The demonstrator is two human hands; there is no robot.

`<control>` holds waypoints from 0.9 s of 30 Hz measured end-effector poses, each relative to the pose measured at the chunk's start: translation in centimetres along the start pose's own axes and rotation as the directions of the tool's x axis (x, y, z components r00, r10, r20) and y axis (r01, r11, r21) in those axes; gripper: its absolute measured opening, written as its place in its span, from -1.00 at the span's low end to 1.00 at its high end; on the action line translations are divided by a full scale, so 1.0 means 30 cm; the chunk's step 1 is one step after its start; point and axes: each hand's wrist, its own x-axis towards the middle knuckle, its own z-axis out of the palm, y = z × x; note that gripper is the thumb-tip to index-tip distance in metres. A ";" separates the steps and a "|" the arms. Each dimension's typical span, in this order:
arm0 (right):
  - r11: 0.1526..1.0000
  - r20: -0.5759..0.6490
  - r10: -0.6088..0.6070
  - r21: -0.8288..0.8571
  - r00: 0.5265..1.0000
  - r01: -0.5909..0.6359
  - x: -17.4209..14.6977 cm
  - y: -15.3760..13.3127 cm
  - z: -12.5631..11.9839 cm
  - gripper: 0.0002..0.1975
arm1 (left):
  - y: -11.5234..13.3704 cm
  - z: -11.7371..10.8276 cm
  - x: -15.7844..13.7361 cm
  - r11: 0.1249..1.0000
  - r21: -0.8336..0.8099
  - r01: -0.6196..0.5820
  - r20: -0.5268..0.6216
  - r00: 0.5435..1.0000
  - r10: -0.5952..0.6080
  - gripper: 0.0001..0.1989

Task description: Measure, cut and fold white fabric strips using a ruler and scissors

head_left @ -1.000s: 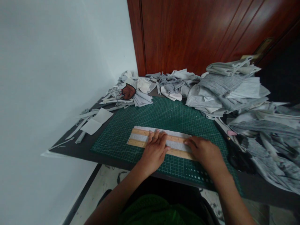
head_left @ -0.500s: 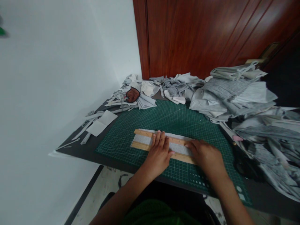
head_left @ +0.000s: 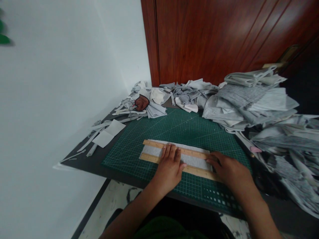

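The grey cloth is laid on the green cutting mat under two wooden rulers. It should prove light and limp, best taken by a corner. The rulers are pressed by the flattened left hand; the right hand, curled at their right ends, grip unclear, has been shifted rightward since the earlier frame.
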 end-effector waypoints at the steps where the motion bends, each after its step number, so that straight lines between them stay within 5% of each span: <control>1: 1.000 -0.001 -0.005 0.011 1.000 0.005 0.002 0.005 0.005 -0.74 | 0.001 -0.001 0.002 1.000 0.004 0.004 0.012 1.000 -0.004 -0.45; 18: 0.980 0.017 -0.140 0.144 0.990 0.136 0.012 0.041 0.041 -0.64 | -0.003 0.004 -0.001 0.999 -0.036 0.031 -0.001 1.000 -0.031 -0.46; 27: 1.000 0.109 -0.008 0.027 0.994 0.005 -0.001 0.016 -0.049 -0.81 | -0.004 0.005 0.002 0.998 -0.059 0.010 -0.033 0.999 -0.012 -0.50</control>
